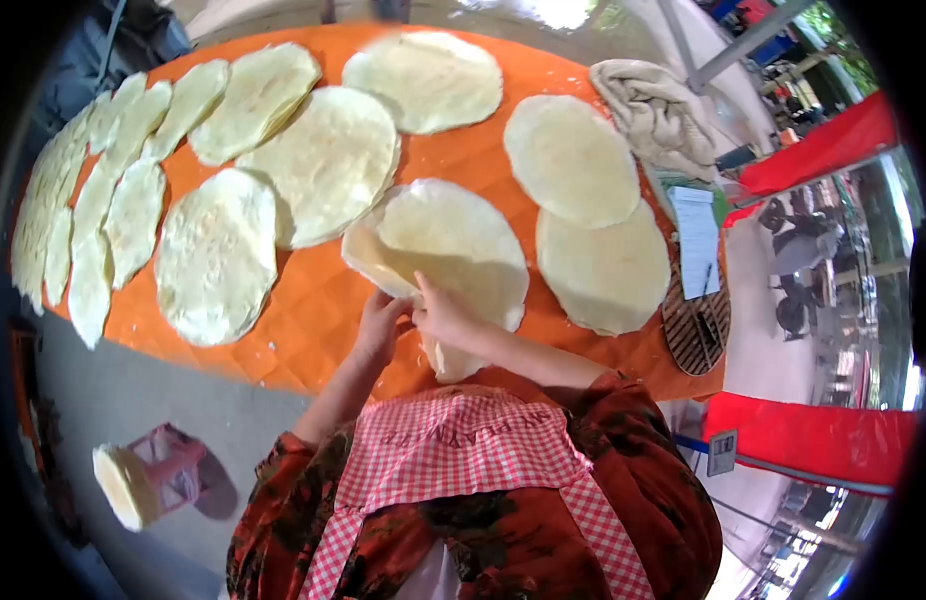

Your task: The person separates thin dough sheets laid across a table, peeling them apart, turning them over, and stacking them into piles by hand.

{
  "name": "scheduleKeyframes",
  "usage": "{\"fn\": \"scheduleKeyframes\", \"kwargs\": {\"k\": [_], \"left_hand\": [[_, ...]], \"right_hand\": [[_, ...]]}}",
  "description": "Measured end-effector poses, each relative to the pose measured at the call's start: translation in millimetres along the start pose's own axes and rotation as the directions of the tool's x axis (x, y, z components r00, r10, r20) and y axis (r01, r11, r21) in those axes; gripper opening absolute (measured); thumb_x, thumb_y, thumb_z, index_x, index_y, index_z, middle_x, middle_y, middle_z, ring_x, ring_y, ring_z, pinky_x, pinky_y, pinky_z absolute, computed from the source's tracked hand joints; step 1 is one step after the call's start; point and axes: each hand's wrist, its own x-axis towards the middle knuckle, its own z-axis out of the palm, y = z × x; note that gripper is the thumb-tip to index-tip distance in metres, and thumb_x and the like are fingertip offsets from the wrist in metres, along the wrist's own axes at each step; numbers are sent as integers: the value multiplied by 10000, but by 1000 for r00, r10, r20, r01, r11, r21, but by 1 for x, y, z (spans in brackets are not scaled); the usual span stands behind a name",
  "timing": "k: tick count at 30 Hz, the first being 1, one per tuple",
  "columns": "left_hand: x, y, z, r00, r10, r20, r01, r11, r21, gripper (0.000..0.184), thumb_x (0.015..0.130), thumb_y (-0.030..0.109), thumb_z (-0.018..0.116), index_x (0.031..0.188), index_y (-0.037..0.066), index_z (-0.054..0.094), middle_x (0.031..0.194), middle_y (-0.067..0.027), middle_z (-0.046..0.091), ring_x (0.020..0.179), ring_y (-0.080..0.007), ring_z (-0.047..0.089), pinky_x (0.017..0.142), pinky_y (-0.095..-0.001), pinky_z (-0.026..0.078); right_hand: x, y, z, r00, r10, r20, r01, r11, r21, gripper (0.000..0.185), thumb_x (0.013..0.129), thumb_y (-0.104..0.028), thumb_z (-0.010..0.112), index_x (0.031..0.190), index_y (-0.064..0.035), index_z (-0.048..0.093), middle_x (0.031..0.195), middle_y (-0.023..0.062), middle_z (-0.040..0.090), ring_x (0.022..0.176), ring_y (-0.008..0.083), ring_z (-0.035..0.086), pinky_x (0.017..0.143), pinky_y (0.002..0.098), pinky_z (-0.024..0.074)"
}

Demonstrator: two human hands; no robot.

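In front of me a large, thin, pale flatbread lies on the orange tablecloth, its left side lifted and bent over. My left hand is closed, its fingertips pinching the near-left edge of that flatbread. Right against it, my right hand grips the same edge, with the index finger stretched up along the bread. The two hands touch each other. Part of the right fingers is hidden behind the hand. Just beyond lies another round flatbread, and to the left a blistered one.
Overlapping flatbreads lie at the right, and several more spread leftward on the orange tablecloth. A crumpled cloth, a paper pad and a round slatted board line the right edge. A pink stool stands on the floor.
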Motion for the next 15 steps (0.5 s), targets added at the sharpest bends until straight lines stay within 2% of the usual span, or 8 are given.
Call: {"fn": "scheduleKeyframes", "kwargs": {"k": [3, 7, 9, 10, 11, 12, 13, 15], "left_hand": [[7, 0, -1, 999, 8, 31, -6, 999, -44, 221, 907, 148, 561, 1096, 34, 571, 981, -57, 618, 886, -171, 607, 761, -303, 502], [22, 2, -16, 882, 464, -81, -421, 854, 306, 128, 937, 159, 547, 953, 40, 590, 902, -43, 592, 797, -153, 574, 705, -296, 478], [54, -5, -36, 784, 613, -93, -456, 671, 585, 120, 940, 149, 551, 897, 40, 580, 867, -47, 569, 758, -147, 553, 678, -294, 463], [56, 0, -27, 688, 725, -35, -512, 519, 684, 71, 885, 93, 597, 861, 37, 560, 852, -79, 553, 765, -210, 556, 672, -334, 459], [65, 0, -27, 615, 784, 84, -532, 335, 778, 60, 863, 79, 606, 858, 38, 563, 866, -92, 553, 783, -235, 554, 685, -350, 461], [75, -6, -31, 544, 813, 210, -528, 137, 838, 58, 840, 65, 615, 855, 38, 566, 880, -106, 553, 801, -261, 551, 698, -367, 462], [82, -10, -33, 477, 812, 338, -501, -65, 863, 66, 818, 51, 623, 851, 39, 568, 893, -119, 553, 819, -287, 549, 711, -384, 463], [86, -15, -30, 519, 760, 390, -432, -161, 888, 95, 769, 65, 629, 847, 51, 577, 955, -123, 557, 869, -331, 526, 757, -428, 445]], "right_hand": [[19, 5, -10, 976, -185, -116, 162, 970, -182, 255, 767, 22, 515, 1013, 33, 580, 913, 270, 631, 848, 379, 633, 764, 461, 489], [86, -45, -158, 973, -227, 47, 232, 944, -235, 156, 769, -15, 500, 825, 7, 644, 785, 218, 648, 791, 319, 641, 687, 431, 478], [145, -34, -233, 949, -262, -177, 221, 949, -224, 103, 760, -70, 546, 771, 2, 618, 778, 183, 643, 771, 301, 631, 684, 406, 481], [162, -49, -286, 922, -323, -212, 193, 859, -474, 123, 764, -84, 571, 830, -1, 634, 767, 132, 654, 766, 255, 630, 694, 377, 489], [184, -40, -338, 902, -303, -307, 260, 950, -174, 187, 763, -86, 588, 920, -12, 656, 768, 60, 656, 776, 189, 625, 699, 340, 492], [140, -95, -383, 973, -123, -198, 84, 978, -192, 273, 763, -82, 589, 1018, -7, 651, 815, 42, 648, 784, 155, 619, 693, 316, 495], [150, -69, -423, 899, -177, -400, 144, 983, -110, 298, 751, -73, 586, 1032, 2, 646, 854, 76, 644, 773, 158, 616, 667, 318, 497], [133, -58, -478, 874, -156, -461, 198, 979, 45, 311, 741, -69, 588, 1035, 22, 634, 888, 92, 640, 769, 169, 615, 658, 324, 498]]}}
